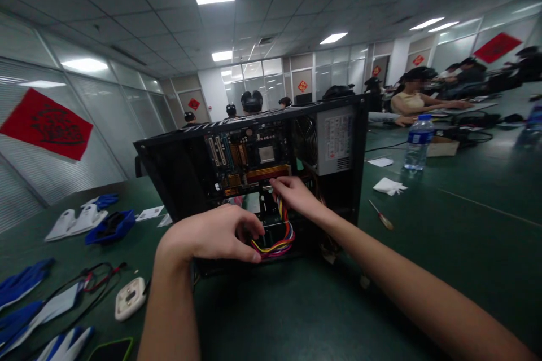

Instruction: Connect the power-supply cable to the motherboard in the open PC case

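Wiring is looping low inside the PC case; cable handling is seemingly the step. Right hand is narrowing mid-case (can't tell if gripping); left hand is curling half-open by the case's lower edge. Next move is probably calling for slack.

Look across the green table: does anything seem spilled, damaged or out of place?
The crumpled white paper looks out of place, like litter lying loose between the nearer bottle and screwdriver. No spill or damage stands out.
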The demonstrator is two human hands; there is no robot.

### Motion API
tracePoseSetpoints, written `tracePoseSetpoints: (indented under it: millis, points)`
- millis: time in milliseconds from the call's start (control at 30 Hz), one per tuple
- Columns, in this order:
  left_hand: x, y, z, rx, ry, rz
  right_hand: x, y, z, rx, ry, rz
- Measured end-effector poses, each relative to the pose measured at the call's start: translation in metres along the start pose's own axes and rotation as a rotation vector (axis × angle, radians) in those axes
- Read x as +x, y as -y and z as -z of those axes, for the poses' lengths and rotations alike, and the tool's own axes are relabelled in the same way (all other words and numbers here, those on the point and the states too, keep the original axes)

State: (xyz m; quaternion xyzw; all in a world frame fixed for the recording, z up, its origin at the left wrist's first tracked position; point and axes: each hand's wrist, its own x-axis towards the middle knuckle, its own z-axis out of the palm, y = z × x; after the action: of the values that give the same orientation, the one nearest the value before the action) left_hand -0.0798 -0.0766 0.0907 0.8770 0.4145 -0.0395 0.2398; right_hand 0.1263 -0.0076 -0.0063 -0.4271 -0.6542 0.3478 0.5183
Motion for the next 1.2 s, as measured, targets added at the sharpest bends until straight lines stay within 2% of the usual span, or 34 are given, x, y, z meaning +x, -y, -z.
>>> tracePoseSetpoints:
  millis: [100,233,400,500,567,633,700,733,800,900,1033,1200]
  points:
    - [0.008,0.002,-0.002,0.046,-0.018,0.033,0.003,-0.005,-0.002,0.163,-0.014,-0.028]
    - [0.014,0.011,-0.003,0.081,-0.01,0.092,0.006,-0.01,-0.001,0.519,0.067,-0.139]
    - [0.011,0.021,0.0,0.075,0.002,0.145,0.007,-0.013,0.0,0.574,0.106,-0.171]
    - [0.009,0.02,0.003,0.064,-0.019,0.092,0.006,-0.009,0.001,0.465,0.111,-0.195]
    - [0.009,0.015,0.005,0.04,-0.089,0.033,0.001,-0.001,0.002,0.256,0.115,-0.168]
    - [0.009,0.01,0.005,0.008,-0.194,-0.033,-0.008,0.014,0.004,-0.001,0.155,-0.055]
    - [0.008,0.003,0.006,-0.017,-0.287,-0.089,-0.021,0.034,0.007,-0.134,0.242,0.137]
    - [0.007,0.0,0.006,-0.024,-0.319,-0.109,-0.028,0.045,0.008,-0.164,0.32,0.209]
    - [0.005,-0.006,0.007,-0.033,-0.352,-0.141,-0.041,0.063,0.011,-0.177,0.444,0.252]
    - [-0.001,-0.011,0.007,-0.049,-0.372,-0.177,-0.054,0.079,0.016,-0.277,0.459,0.254]
    - [-0.009,-0.016,0.007,-0.05,-0.451,-0.191,-0.059,0.085,0.022,-0.39,0.446,0.287]
    - [-0.018,-0.027,0.004,-0.065,-0.489,-0.237,-0.067,0.097,0.028,-0.354,0.518,0.239]
